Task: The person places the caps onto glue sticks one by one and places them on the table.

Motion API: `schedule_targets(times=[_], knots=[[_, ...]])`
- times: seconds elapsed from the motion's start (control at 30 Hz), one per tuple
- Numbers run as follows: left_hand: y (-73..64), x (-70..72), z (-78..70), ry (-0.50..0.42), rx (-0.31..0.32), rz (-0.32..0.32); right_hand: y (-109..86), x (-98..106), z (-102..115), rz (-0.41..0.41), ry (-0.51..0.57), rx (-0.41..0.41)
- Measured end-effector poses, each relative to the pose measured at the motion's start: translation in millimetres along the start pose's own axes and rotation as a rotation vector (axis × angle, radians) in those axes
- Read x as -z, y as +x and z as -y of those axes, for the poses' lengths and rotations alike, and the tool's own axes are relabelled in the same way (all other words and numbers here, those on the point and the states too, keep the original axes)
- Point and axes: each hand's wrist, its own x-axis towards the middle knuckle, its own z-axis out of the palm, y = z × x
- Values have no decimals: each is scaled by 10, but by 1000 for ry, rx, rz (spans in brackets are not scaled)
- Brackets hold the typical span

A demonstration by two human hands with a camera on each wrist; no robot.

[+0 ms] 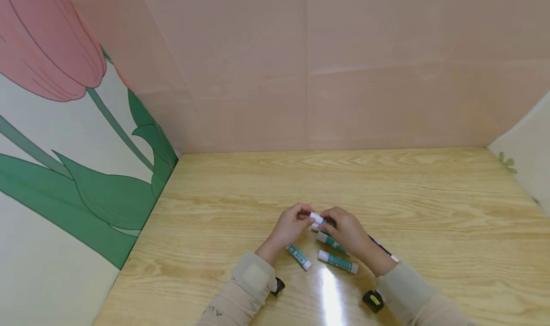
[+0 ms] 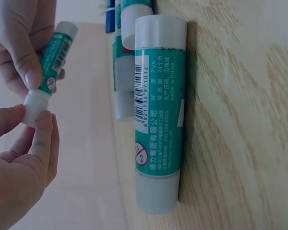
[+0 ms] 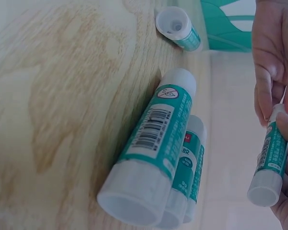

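Both hands hold one green-and-white glue stick [image 2: 62,50] between them, raised off the table. My left hand [image 1: 292,226] pinches its white end with thumb and fingertips, as the left wrist view shows. My right hand [image 1: 350,234] grips the green labelled barrel, thumb along its side. Beneath and near the hands lie several more glue sticks: one [image 1: 299,257] below the left hand, one [image 1: 338,262] below the right hand, and another [image 1: 326,240] just under the right fingers. In the right wrist view, a glue stick's open hollow end [image 3: 175,24] faces the camera.
A dark blue, pen-like item [image 1: 382,247] lies partly hidden by the right forearm. The wood-grain table [image 1: 215,183] meets a pinkish wall [image 1: 258,78] at the back. A tulip-printed panel [image 1: 107,187] borders the left. Black devices [image 1: 373,301] sit at both wrists.
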Motion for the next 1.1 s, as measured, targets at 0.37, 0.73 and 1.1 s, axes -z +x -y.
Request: schedule_targets(times=[0.37,0.73,1.1], knots=[[3,-16,50,-1,12,-9,4,-40,12,-10,-21,-16],[-25,-15,31,-10,25,-16,5,-77,32,3,-31,-50],[-42,-20,29,28,42,-26,-5,-126,11,-3,-36,-45]])
